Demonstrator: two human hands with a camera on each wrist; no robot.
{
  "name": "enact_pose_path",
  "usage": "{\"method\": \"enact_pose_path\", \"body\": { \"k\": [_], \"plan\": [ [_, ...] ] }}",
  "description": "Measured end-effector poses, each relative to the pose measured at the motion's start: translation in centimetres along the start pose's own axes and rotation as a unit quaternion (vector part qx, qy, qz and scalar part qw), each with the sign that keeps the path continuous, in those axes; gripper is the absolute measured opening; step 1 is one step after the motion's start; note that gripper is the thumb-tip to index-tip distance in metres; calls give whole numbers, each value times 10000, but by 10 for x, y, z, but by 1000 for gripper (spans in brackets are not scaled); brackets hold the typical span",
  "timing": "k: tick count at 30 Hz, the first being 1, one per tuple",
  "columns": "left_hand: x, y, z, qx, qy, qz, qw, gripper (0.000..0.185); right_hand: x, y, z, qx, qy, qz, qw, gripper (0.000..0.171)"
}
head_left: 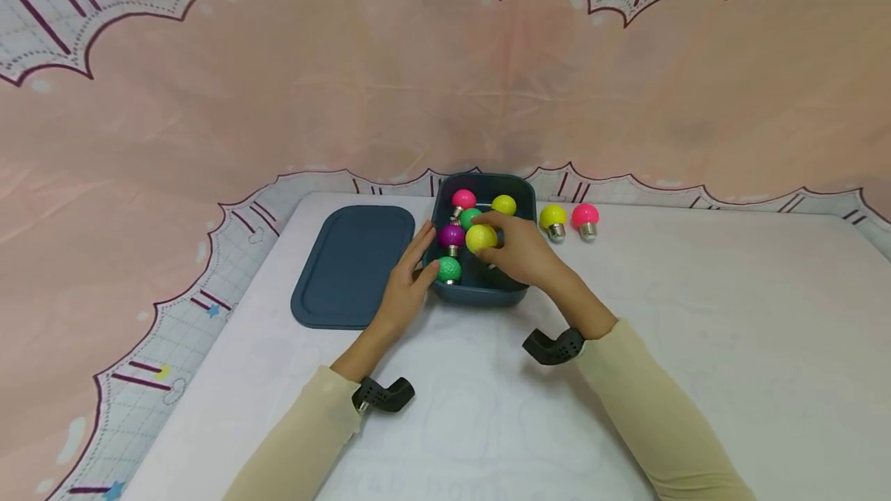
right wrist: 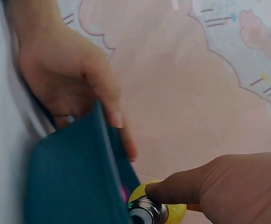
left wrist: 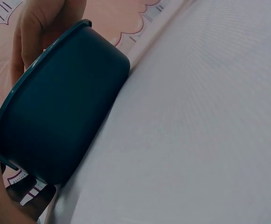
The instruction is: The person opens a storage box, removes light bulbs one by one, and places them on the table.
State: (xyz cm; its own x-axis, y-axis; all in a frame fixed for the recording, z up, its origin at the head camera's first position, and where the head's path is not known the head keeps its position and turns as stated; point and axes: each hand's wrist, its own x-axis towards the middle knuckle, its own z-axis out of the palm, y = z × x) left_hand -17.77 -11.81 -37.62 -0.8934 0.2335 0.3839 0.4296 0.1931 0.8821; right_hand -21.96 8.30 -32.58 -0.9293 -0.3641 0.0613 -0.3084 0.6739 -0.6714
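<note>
Bulbs mostly sit in the dark blue tub (head_left: 518,193) near the far edge of the white table (head_left: 696,346). Your right hand (head_left: 522,253) is over the tub w/ fingers curled round a yellow bulb (head_left: 481,238), held just above the others; in the right wrist view that bulb (right wrist: 172,212) shows its metal screw base (right wrist: 147,212) pointing at the camera, w/ your thumb pressed along it. Your left hand (head_left: 407,288) is at the tub's left wall, fingers fairly straight and laid against the side, thumb near the front-left corner, steadying rather than gripping; the right wrist view shows those fingers (right wrist: 119,116) lapping over the rim. Left wrist view gives only the tub's (left wrist: 65,107) outer wall on the table, w/ the right hand (left wrist: 42,23) behind it. Inside the tub: a pink bulb (head_left: 463,199) and another yellow bulb (head_left: 504,205) at the back, a green bulb (head_left: 469,217) partly hidden mid-tub, a purple bulb (head_left: 452,236) at left, a second green bulb (head_left: 448,269) front-left by your left thumb. The matching flat lid (head_left: 355,265) lies just beside the tub on the left, apart from it. On the table right of the tub stand two loose bulbs, yellow (head_left: 553,218) nearer the tub, pink (head_left: 585,216) next to it.
</note>
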Motion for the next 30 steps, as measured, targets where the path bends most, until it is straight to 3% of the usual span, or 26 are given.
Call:
{"method": "enact_pose_path", "body": {
  "k": [22, 30],
  "plan": [
    [-1, 0, 1, 53, 33, -37, 10000, 49, -7, 19, -44, 649, 909, 183, 9936, 51],
    [0, 0, 0, 40, 24, -82, 10000, 50, -10, 29, -59, 510, 1216, 93, 9912, 50]
  ]
}}
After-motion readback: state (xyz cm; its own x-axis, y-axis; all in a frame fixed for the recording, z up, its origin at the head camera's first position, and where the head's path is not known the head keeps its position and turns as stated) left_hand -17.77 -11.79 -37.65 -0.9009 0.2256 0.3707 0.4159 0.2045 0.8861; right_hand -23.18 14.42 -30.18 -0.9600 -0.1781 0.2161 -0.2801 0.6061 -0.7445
